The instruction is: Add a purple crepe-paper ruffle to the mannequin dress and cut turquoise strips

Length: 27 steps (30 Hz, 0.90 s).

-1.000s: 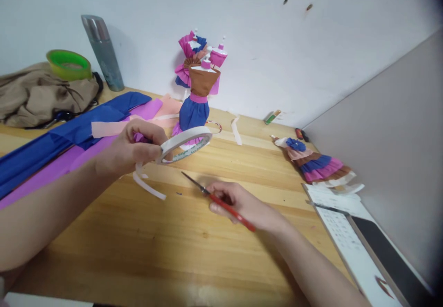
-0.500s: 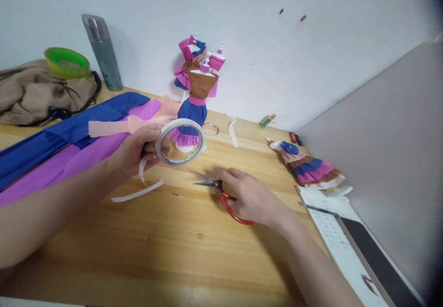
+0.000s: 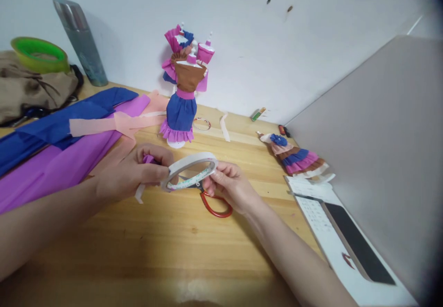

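A roll of white double-sided tape is held up over the table between both hands, tilted so its printed inner wall shows. My left hand is closed on the roll's left edge. A bit of magenta material shows at its fingers, and a short white strip hangs below. At the right edge, my right hand pinches the roll between thumb and fingers. Beneath the roll lie red-handled scissors on the table, their blades partly hidden.
A mini dress form in brown, blue and magenta stands behind the hands. Blue and purple crepe paper spreads left, near a bottle and a green tape roll. Rightward lie a layered doll dress and a white board.
My right hand has let go of the scissors and now grips the tape roll's right edge. The roll has moved lower and tipped flatter. The view has shifted a little.
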### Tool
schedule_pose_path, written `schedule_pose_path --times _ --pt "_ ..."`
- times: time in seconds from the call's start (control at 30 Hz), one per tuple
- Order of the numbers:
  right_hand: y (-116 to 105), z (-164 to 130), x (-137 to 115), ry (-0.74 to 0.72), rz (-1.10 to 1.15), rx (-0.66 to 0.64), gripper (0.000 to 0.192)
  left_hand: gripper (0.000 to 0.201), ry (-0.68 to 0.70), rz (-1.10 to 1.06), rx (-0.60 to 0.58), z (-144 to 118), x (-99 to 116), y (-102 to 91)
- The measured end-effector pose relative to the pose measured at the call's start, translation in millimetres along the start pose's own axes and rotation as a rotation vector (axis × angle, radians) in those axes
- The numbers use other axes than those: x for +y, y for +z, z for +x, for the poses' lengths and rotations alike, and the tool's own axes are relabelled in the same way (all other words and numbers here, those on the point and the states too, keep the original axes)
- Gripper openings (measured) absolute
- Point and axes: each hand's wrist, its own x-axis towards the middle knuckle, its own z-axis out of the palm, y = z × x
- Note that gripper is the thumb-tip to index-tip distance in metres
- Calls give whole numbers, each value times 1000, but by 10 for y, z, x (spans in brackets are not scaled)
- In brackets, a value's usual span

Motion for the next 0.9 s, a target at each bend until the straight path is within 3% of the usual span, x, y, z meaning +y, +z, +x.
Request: schedule_pose_path --times 0.17,0.33,0.53,0.7,0.8,0.9 --pt "38 10 23 105 147 -24 48 9 -15 -43 -2 26 -6 5" --pt "74 18 45 75 112 -1 34 11 -58 -23 6 -1 29 32" --pt "98 28 76 261 15 30 28 10 30 -126 84 14 4 -5" --pt "38 39 81 165 -240 47 20 14 12 -252 130 74 25 1" --pt "33 47 101 176 -378 -13 22 17 40 -272 210 97 75 19" --pt "34 7 43 56 -769 -13 27 17 55 -228 227 97 125 22"
